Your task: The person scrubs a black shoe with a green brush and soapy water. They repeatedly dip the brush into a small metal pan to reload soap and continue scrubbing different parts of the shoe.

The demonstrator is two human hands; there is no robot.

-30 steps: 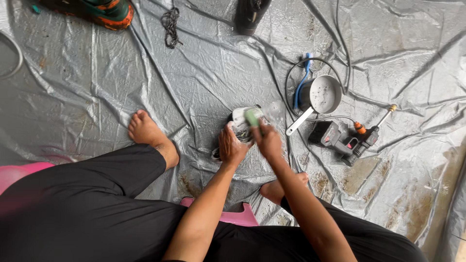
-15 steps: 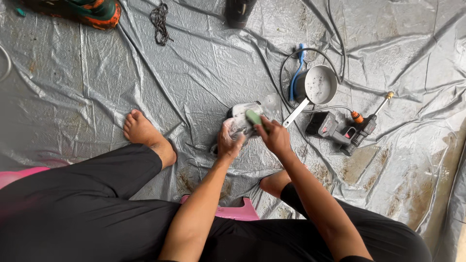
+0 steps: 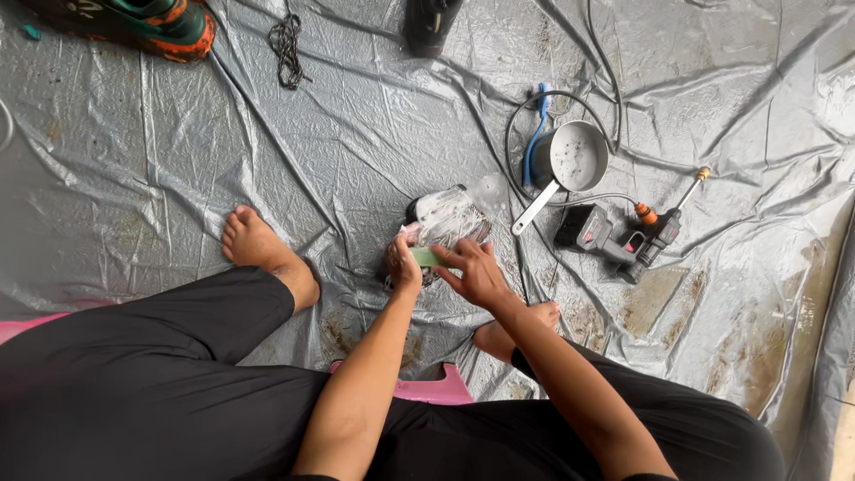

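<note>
A soapy grey-and-white shoe (image 3: 445,220) lies on the grey plastic sheet (image 3: 356,134) between my bare feet. My left hand (image 3: 403,265) grips the shoe's near end. My right hand (image 3: 474,272) is closed on a small green brush (image 3: 425,256) pressed against the shoe's near side. Foam covers most of the shoe's upper. My legs in black trousers frame the bottom of the view.
A metal ladle-pot with soapy water (image 3: 574,158) and a blue brush (image 3: 537,120) sit right of the shoe, ringed by a black hose. A cordless spray gun (image 3: 623,236) lies beside them. A colourful shoe (image 3: 151,22), black laces (image 3: 287,44) and a dark shoe (image 3: 429,22) lie far off. A pink stool (image 3: 436,390) is under me.
My right hand with the green brush has slid from the top of the shoe down to its near side. The left hand keeps its hold.
</note>
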